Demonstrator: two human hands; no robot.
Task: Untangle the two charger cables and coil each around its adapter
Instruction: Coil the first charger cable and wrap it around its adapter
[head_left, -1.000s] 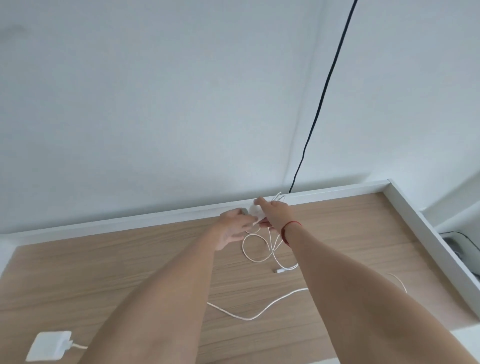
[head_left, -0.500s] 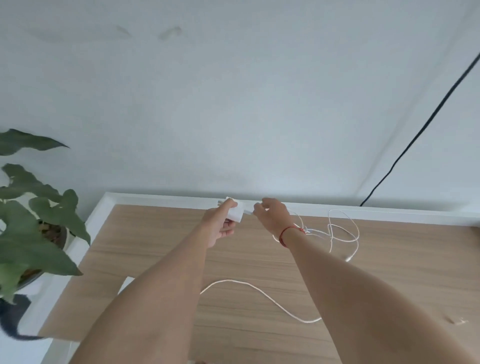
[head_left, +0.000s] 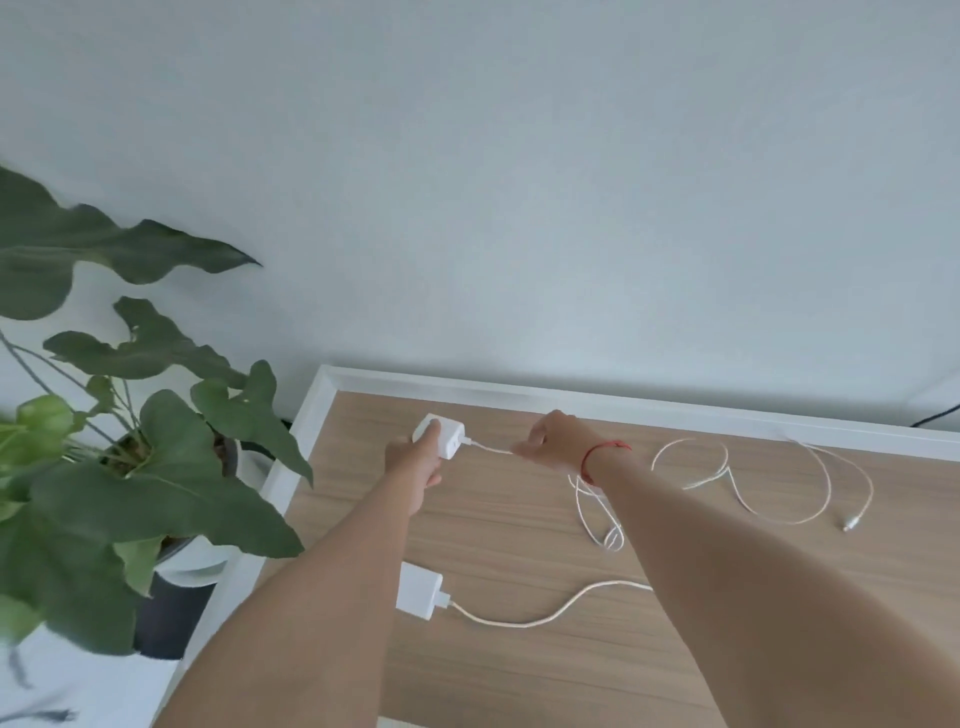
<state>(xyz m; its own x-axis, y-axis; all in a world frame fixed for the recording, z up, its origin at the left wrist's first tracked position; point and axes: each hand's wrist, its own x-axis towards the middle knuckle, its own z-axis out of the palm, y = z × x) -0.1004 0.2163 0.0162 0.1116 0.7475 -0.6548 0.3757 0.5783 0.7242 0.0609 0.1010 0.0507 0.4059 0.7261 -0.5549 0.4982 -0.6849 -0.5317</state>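
Leftward, a pot (head_left: 195, 564) holds a plant (head_left: 156, 499) (left hand (head_left: 415, 467) grips an adapter (head_left: 449, 439)).

Pale, evenly lit wall (head_left: 519, 182) behind a wood-grain table (head_left: 519, 675) edged by a raised white rim (head_left: 623, 404); a leafy potted plant (head_left: 156, 467) stands beside its left edge.

Matt wood-grain table (head_left: 519, 675); smooth plastic adapter (head_left: 451, 440)

- Table (head_left: 493, 530): light-brown wood grain, white rim.
- Far adapter (head_left: 448, 439) and its cable (head_left: 489, 447), over the table's far-left corner: white.
- Near adapter (head_left: 418, 592), at the table's left edge: white.
- Wrist thread (head_left: 602, 450) above the table: red.
- Plant (head_left: 156, 467) left of the table: green.
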